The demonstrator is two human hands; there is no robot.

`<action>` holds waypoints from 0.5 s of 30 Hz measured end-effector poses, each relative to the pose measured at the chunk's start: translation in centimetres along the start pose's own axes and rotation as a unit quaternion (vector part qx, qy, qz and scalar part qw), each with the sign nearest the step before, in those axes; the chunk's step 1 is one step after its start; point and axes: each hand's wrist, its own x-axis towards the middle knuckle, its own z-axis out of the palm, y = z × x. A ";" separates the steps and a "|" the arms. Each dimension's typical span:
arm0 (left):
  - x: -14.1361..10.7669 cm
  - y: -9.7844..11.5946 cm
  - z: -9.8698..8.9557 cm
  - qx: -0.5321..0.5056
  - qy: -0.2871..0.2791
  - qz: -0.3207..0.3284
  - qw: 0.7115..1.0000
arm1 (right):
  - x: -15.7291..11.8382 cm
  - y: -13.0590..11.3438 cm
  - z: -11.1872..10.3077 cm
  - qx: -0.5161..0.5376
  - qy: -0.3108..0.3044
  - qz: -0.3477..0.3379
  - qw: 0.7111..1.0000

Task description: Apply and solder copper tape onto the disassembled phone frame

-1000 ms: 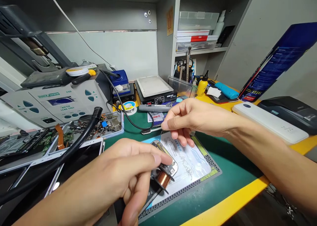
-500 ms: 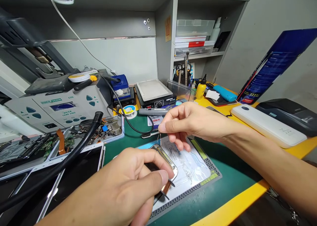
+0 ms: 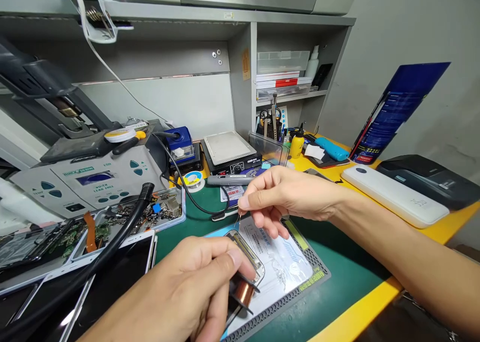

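Copper wire is wound on a black spool (image 3: 244,293), which my left hand (image 3: 202,282) holds with its fingers curled around it. My right hand (image 3: 272,197) pinches a thin wire (image 3: 239,218) between thumb and forefinger, above the mat; its other fingers are loosely curled. Beneath and between the hands, a phone part with a rounded metal frame (image 3: 250,252) lies on a white printed sheet (image 3: 275,262) over a grey-edged mat (image 3: 318,277). My left hand covers much of the phone part.
At the left are a rework station (image 3: 93,179), a black hose (image 3: 123,232), a tray of circuit boards (image 3: 182,213) and phone screens (image 3: 123,267). Behind the hands sits a hot plate (image 3: 228,149). A white power bank (image 3: 393,194) and a yellow bottle (image 3: 297,144) are at the right.
The camera view has tilted upward. My left hand has turned, and more of the copper spool shows. My right hand still pinches the wire.
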 end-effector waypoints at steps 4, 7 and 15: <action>0.2 -0.1 0.1 -0.045 0.005 -0.013 0.999 | 0.0 -0.1 -0.2 0.032 0.000 0.010 0.999; 0.3 0.2 0.0 0.000 0.007 0.004 1.000 | 0.0 -0.3 -0.2 0.030 0.004 0.008 1.000; -0.1 0.5 0.5 -0.020 0.029 0.004 0.999 | 0.0 -0.3 -0.4 0.016 0.014 0.010 1.000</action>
